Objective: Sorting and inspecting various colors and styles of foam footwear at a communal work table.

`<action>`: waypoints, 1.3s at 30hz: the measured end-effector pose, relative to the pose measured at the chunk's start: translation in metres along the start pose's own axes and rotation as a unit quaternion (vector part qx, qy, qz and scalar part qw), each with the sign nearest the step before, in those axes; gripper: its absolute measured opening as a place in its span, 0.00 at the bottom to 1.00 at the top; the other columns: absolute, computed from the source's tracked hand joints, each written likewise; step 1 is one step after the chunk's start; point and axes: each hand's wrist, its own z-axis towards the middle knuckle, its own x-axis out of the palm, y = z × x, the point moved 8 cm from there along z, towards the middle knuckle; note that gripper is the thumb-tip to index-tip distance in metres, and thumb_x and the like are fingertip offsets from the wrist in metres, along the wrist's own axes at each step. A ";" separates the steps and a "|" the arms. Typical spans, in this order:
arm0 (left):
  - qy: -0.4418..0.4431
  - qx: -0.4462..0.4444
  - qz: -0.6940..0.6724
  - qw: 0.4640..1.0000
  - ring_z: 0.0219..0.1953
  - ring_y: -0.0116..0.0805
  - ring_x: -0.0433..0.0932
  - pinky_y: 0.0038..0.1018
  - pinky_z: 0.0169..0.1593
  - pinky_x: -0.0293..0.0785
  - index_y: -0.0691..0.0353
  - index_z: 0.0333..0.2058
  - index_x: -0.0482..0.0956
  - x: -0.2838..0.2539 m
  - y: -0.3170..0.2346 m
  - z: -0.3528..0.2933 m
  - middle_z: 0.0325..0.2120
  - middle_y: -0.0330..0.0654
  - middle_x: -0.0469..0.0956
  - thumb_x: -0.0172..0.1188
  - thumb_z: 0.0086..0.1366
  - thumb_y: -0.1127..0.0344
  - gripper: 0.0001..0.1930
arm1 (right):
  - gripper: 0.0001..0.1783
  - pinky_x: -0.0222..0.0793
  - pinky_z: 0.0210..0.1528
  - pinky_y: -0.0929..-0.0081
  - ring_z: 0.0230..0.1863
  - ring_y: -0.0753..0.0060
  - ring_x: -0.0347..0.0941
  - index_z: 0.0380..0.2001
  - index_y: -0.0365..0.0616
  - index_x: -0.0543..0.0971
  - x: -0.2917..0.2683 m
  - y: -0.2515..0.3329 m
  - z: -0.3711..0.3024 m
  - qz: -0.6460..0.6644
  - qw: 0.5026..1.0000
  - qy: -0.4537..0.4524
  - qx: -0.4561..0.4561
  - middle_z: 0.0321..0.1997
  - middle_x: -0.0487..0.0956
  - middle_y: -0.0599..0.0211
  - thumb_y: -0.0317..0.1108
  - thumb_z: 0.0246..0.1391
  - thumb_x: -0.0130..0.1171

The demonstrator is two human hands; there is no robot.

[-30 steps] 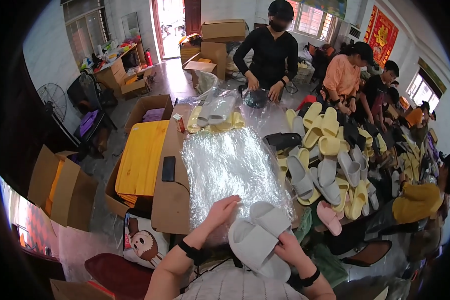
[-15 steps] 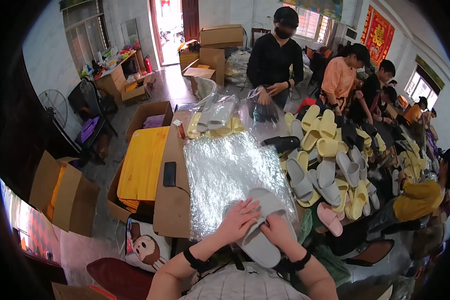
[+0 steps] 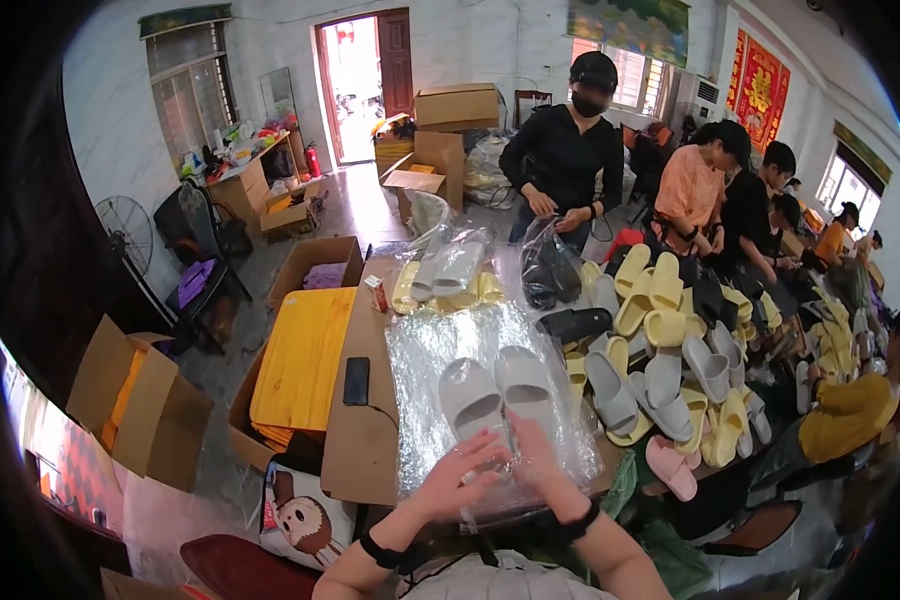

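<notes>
Two grey slide sandals, the left one (image 3: 469,392) and the right one (image 3: 523,372), lie side by side, toe ends away from me, on a stack of shiny clear plastic bags (image 3: 420,350). My left hand (image 3: 462,472) is open over the heel end of the left slide, its fingers spread. My right hand (image 3: 538,456) is at the heel of the right slide, fingers stretched forward over it and partly blurred. Both hands hide the slides' heel ends. Beyond the bags, bagged grey and yellow slides (image 3: 458,272) lie on the table.
Loose grey, yellow and pink slides (image 3: 660,375) are heaped at the right. A black phone (image 3: 357,381) lies on the cardboard-covered table edge (image 3: 355,465). At left stands a carton of yellow bags (image 3: 305,355). Across the table, a co-worker (image 3: 567,150) in black handles a clear bag with dark slides (image 3: 550,275).
The grey slide between my hands now lies on the plastic beside a second one. My hands have loosened and spread. The co-worker opposite has lifted the bag's top. The view has shifted slightly.
</notes>
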 end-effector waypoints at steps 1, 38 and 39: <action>-0.066 -0.016 0.042 0.997 0.69 0.52 0.61 0.42 0.69 0.58 0.57 0.58 0.75 -0.015 0.014 -0.007 0.65 0.49 0.66 0.59 0.65 0.66 0.21 | 0.41 0.69 0.50 0.55 0.47 0.40 0.69 0.66 0.41 0.64 -0.014 0.035 -0.016 -0.006 0.999 0.021 -0.028 0.47 0.70 0.47 0.38 0.50 0.67; -0.120 -0.145 0.377 0.907 0.71 0.65 0.49 0.52 0.72 0.42 0.73 0.65 0.60 0.018 0.126 -0.003 0.68 0.66 0.54 0.58 0.63 0.49 0.40 | 0.17 0.74 0.37 0.52 0.34 0.47 0.79 0.32 0.44 0.78 -0.042 -0.073 0.009 -0.112 0.957 -0.084 0.255 0.29 0.81 0.54 0.49 0.54 0.59; -0.124 -0.144 0.369 0.910 0.71 0.64 0.49 0.52 0.72 0.42 0.73 0.64 0.62 0.017 0.122 -0.001 0.68 0.66 0.54 0.57 0.63 0.49 0.39 | 0.16 0.73 0.36 0.52 0.34 0.46 0.79 0.33 0.44 0.78 -0.055 -0.074 -0.007 -0.115 0.954 -0.087 0.262 0.28 0.81 0.54 0.47 0.53 0.61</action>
